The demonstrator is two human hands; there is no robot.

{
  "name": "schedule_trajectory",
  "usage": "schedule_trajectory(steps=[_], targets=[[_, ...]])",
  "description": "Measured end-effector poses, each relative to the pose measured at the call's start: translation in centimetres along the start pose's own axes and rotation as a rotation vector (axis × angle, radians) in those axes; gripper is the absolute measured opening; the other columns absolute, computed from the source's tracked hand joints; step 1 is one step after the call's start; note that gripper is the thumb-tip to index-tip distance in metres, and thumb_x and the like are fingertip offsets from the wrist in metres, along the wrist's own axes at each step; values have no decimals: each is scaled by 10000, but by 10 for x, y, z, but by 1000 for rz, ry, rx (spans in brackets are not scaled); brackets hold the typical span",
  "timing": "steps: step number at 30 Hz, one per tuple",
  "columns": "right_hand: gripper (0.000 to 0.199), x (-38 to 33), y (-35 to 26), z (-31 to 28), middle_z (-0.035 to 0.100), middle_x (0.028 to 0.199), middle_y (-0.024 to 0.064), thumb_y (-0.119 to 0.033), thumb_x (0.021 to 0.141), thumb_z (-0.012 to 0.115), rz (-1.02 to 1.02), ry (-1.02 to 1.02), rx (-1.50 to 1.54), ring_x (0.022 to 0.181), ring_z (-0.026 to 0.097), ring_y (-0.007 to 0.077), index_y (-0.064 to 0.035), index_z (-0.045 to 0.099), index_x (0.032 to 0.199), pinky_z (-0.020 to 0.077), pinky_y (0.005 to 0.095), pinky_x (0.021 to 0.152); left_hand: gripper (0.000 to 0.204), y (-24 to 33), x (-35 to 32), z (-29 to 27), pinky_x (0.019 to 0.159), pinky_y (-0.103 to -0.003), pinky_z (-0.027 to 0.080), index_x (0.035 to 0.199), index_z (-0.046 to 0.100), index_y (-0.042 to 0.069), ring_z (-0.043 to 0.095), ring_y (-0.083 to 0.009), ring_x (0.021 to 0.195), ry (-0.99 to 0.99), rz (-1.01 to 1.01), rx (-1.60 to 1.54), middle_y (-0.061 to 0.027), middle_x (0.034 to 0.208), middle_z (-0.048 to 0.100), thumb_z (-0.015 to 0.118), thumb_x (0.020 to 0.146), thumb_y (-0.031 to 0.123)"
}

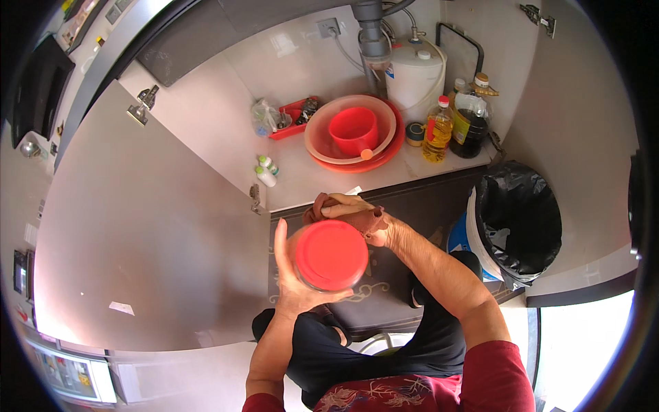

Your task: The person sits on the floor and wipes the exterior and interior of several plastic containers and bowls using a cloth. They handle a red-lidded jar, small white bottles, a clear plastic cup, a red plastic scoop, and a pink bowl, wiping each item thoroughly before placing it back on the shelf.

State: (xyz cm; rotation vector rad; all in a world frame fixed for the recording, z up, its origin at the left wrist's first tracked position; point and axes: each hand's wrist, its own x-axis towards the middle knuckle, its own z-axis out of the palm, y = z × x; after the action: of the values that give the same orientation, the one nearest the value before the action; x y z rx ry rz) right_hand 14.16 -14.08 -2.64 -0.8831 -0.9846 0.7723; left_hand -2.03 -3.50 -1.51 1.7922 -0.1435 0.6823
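While the cabinet [295,182] stands open, a black-lined bin [460,237] sits beside its right-hand door [583,123]. Inside, at the back, is a white tank [415,77], with basins [314,141] to its left (a pale one resting on a red one). Nearer the person, just outside the cabinet, a red-lidded container [331,255] is grasped in the left hand [298,292], thumb along its side. Beyond its lid, the right hand [353,203] clutches a brown cloth [368,220]; whether cloth and container touch cannot be told.
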Motion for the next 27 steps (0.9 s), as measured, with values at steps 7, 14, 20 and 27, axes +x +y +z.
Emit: schedule_trajectory(steps=[7, 14, 20, 27], targets=[[482, -9, 41, 5, 490, 1073, 181, -197, 738, 633, -291, 191, -745, 1001, 527, 357, -39, 527, 1182, 449, 392, 868, 932, -15, 7, -19, 939, -374, 465, 1297, 376, 17, 551, -262, 1079, 427, -154, -383, -107, 1180, 534, 881, 524, 146], [248, -16, 75, 74, 527, 974, 78, -263, 947, 491, 125, 563, 415, 821, 584, 211, -77, 465, 1108, 501, 326, 656, 1004, -22, 32, -21, 982, -374, 433, 1338, 333, 85, 510, -228, 1124, 758, 39, -269, -77, 1248, 481, 890, 503, 76], [160, -2, 37, 58, 498, 791, 19, -255, 902, 550, 293, 725, 914, 574, 499, 167, -141, 487, 995, 414, 308, 468, 975, -30, 23, -24, 983, -384, 437, 1324, 351, 74, 507, -227, 1138, 594, -2, -214, -74, 1247, 492, 868, 498, 30], [165, 0, 25, 32, 542, 835, 46, -163, 944, 450, 99, 317, 1111, 816, 539, 169, -67, 515, 827, 468, 331, 817, 1029, -33, 2, -14, 1017, -412, 413, 1342, 355, 95, 475, -259, 1198, 339, -189, -712, -69, 1294, 480, 891, 463, 73]])
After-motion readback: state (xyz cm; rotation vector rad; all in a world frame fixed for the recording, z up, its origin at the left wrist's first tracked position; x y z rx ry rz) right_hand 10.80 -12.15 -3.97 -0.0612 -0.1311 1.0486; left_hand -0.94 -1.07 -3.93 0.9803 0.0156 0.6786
